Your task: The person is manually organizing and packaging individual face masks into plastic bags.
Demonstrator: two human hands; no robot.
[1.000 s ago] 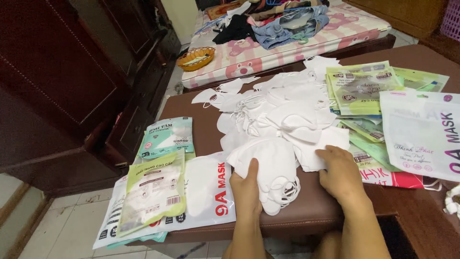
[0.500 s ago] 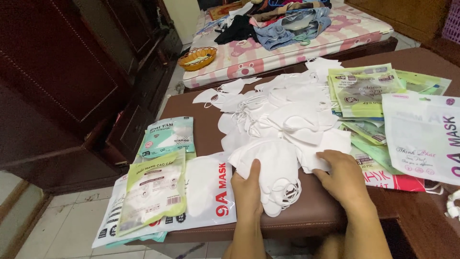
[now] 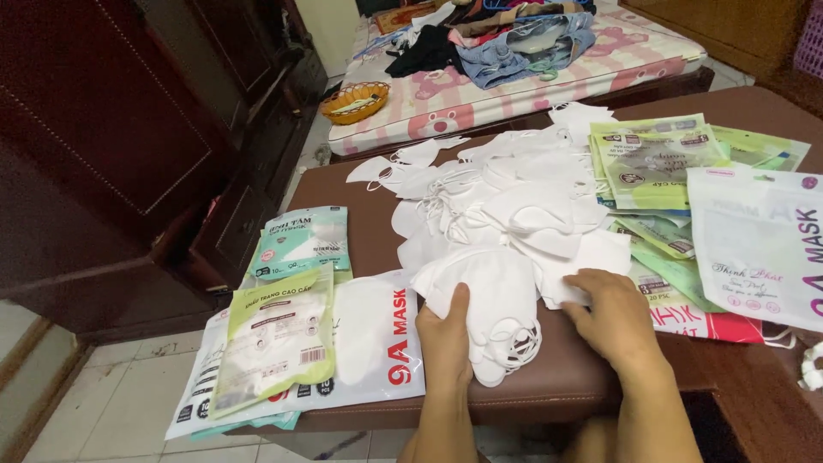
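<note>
Near edge of brown table, just ahead of the person: small stack of white face masks, gripped from the left by left hand, thumb up along the stack's face, other fingers hidden beneath, so clasped around it. Stack folded flat, rounded at the top, thin ear loops dangling in a tangle off its lower right corner, close to the table edge. Right hand just to the right, palm down, fingers together and curled onto the edge of a loose white mask; whether pinching or only pressing, cannot tell. Behind both hands, large heap of white masks. Left of the stack, touching it, white mask pouch overlapped by green packet. More green packets on the right.
</note>
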